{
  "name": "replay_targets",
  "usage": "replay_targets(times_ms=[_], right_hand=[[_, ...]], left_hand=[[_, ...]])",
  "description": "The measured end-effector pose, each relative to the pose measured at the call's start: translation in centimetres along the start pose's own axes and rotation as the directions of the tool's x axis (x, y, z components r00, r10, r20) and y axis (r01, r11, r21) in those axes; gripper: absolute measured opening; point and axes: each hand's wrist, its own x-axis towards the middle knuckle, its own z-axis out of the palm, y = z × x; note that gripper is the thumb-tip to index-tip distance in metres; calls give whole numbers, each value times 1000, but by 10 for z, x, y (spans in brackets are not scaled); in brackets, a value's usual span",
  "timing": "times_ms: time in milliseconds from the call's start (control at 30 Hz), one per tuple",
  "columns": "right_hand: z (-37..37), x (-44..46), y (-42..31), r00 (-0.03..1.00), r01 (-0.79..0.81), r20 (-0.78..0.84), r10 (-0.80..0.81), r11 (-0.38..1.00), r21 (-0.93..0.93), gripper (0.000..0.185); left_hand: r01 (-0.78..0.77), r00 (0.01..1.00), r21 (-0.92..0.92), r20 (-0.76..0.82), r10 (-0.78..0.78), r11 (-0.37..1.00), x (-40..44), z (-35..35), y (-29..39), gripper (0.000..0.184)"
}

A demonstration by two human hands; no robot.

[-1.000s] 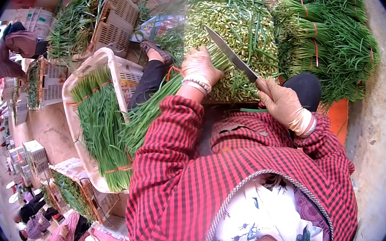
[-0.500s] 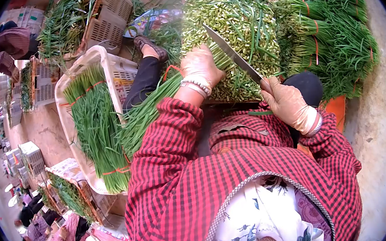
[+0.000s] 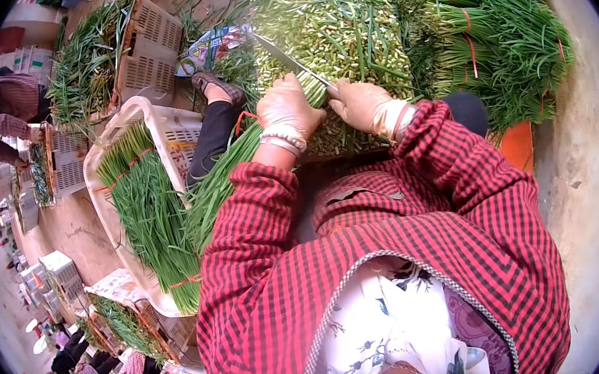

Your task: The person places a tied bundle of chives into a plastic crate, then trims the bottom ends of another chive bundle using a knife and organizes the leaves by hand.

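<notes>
My gloved left hand (image 3: 290,108) is closed around a bundle of chives (image 3: 220,177). Its long leaves trail down to the left past my sleeve, and an orange band shows beside my wrist. Pale stem ends poke out beyond my fingers. My right hand (image 3: 366,107), also gloved, grips the handle of a knife (image 3: 289,58), whose blade slants up and left across those stem ends. Whether the edge touches them I cannot tell. Under both hands lies a broad heap of short cut stem pieces (image 3: 349,32).
Banded chive bundles (image 3: 510,41) are stacked at the right. A white plastic crate (image 3: 156,129) at my left holds more bundles. Another crate (image 3: 150,49) with loose greens stands at the upper left. Other people (image 3: 14,107) sit along the left side.
My right hand has moved left and up with the knife, bringing the blade over the stem ends beside my left hand. The left hand keeps its hold. The view has shifted slightly.
</notes>
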Motion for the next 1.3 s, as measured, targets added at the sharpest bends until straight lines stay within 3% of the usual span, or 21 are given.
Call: replay_targets(times_ms=[100, 200, 267, 367, 400, 533, 600, 667, 700, 733, 800, 833, 867, 900, 933, 1000, 1067, 1133, 1167, 1200, 1300], right_hand=[[-23, -27, 1, 994, -94, 60, 91, 995, 35, 36], [-29, -66, 10, 988, -63, 140, 60, 998, 20, 34], [-5, -63, 15, 979, -165, 128, 160, 986, 29, 34], [34, -28, 24, 998, -46, -34, 49, 996, 79, 32], [29, -13, 10, 988, -149, 34, 148, 988, 26, 32], [45, 5, 24, 997, -59, -44, 60, 998, 28, 37], [26, -1, 27, 996, -89, 27, 87, 993, 73, 48], [-8, -12, 28, 986, -78, 153, 71, 996, 41, 56], [-17, -21, 37, 996, -82, 41, 78, 990, 117, 61], [-18, -16, 56, 993, 57, -113, -36, 980, 190, 64], [-34, -17, 56, 1000, 20, -27, -2, 719, 694, 67], [-42, -23, 51, 995, 12, 46, -94, 538, 843, 62], [-47, -28, 42, 976, -25, 93, -196, 329, 944, 56], [-40, -22, 43, 932, -56, 114, -343, 176, 983, 59], [-42, -34, 28, 887, -116, 65, -458, -83, 990, 56], [-35, -47, 24, 831, -378, 201, -519, -261, 888, 51], [-11, -47, 17, 947, -234, 124, -296, -373, 898, 49], [9, -33, 38, 955, -182, 79, -287, -354, 918, 46], [7, -44, 31, 967, -203, 135, -214, -340, 918, 45], [4, -53, 27, 959, -258, 192, -209, -358, 897, 45], [0, -59, 16, 944, -295, 226, -241, -305, 905, 47]], left_hand=[[-22, 1000, 30, -10, 22, 999, -2, 0, -1, 67], [6, 999, 18, 36, -7, 1000, 0, -2, -2, 68], [-13, 999, 14, 37, 13, 1000, 2, -1, -1, 69], [-1, 1000, -27, -12, 1, 1000, 5, 5, -1, 66], [-6, 1000, -19, -24, 5, 1000, 4, 3, 0, 66], [-46, 997, -48, -57, 43, 998, -4, -4, -7, 68], [-145, 989, -135, -47, 140, 980, -19, -20, -13, 71], [-279, 946, -93, -198, 257, 956, -42, -39, -14, 73], [-351, 904, -40, -276, 327, 936, -56, -52, -5, 73], [-419, 851, 11, -343, 397, 908, -71, -68, -1, 72], [-654, 646, 82, -458, 611, 752, -90, -92, 5, 73], [-714, 620, 67, -402, 674, 697, -101, -105, 13, 76], [-713, 623, 60, -401, 671, 698, -105, -107, 17, 76], [-782, 516, 147, -393, 761, 606, -109, -107, 21, 78], [-832, 401, 234, -371, 837, 503, -110, -104, 26, 81], [-768, 480, 230, -412, 774, 598, -106, -78, 25, 75], [-724, 605, 14, -467, 645, 690, -100, -49, 8, 68], [-661, 726, -262, -459, 512, 703, -98, -20, -19, 52], [-503, 864, -667, -366, 347, 549, -90, 18, -40, 43], [-246, 956, -931, -188, 225, 269, -81, 52, -58, 34], [314, 936, -944, 292, 195, -97, -63, 85, -76, 28]])
